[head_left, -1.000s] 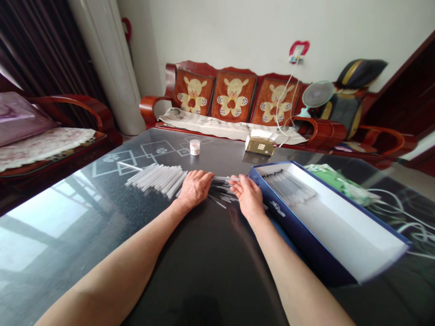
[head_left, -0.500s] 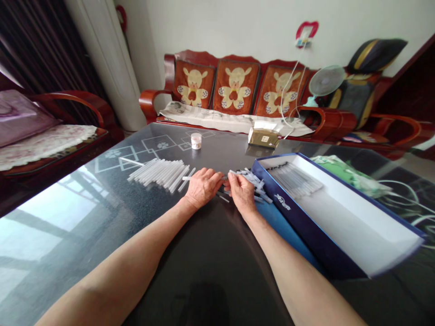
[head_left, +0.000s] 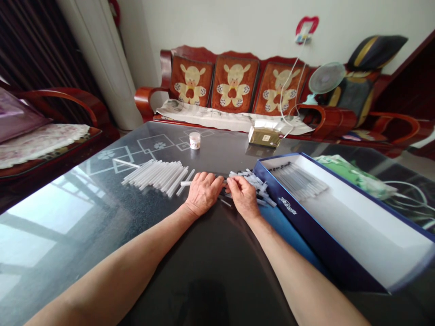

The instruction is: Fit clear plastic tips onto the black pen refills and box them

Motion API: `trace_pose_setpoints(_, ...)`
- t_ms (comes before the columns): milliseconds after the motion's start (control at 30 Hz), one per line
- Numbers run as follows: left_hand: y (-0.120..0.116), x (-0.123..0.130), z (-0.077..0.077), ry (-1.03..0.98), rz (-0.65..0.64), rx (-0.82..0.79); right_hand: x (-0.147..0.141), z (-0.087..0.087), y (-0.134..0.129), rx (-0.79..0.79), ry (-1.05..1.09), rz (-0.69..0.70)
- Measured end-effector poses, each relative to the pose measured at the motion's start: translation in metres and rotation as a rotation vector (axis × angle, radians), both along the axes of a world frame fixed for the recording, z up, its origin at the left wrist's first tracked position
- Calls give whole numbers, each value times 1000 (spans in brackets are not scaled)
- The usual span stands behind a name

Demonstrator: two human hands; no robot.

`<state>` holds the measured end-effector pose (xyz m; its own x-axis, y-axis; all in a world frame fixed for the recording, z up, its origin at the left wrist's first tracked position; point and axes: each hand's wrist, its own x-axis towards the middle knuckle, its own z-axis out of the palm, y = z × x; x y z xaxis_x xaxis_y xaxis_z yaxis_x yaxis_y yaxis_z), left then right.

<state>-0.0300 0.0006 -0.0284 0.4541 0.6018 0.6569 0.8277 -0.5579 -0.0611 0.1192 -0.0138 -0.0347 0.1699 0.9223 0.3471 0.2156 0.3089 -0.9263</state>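
My left hand (head_left: 205,194) is closed around a thin whitish tube (head_left: 185,183), whose end sticks out to the left of the fist. Close beside it, my right hand (head_left: 243,197) pinches something small at the tube's other end, hidden by the fingers. The fingertips of both hands nearly meet. Left of them lies a row of whitish tubes (head_left: 154,175) on the dark glossy table (head_left: 163,280). A heap of short pale pieces with dark parts (head_left: 263,188) lies just beyond my right hand.
A long blue box (head_left: 326,235) with a white inside stands at the right, holding a row of thin clear tubes with dark ends (head_left: 299,179). Farther back are a small white tub (head_left: 195,141) and a tissue pack (head_left: 264,136). A green patterned cloth (head_left: 353,174) and white cables lie beyond the box.
My hands have come closer together, closing the small gap where a dark piece showed between them. The view has shifted slightly.
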Motion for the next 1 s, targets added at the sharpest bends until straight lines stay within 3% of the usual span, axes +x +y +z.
trace_pose_setpoints(367, 0, 1, 1, 0, 45, -59, 4, -5, 5, -26, 133, 98)
trace_pose_setpoints(633, -1, 3, 1, -13, 34, -66, 0, 2, 0, -29, -77, -40)
trace_pose_setpoints(867, 0, 2, -1, -23, 35, -95, 2, -2, 1, -6, -15, 52)
trace_pose_setpoints(1000, 0, 1, -1, -29, 32, -95, 1, 0, 1, -17, -9, -44)
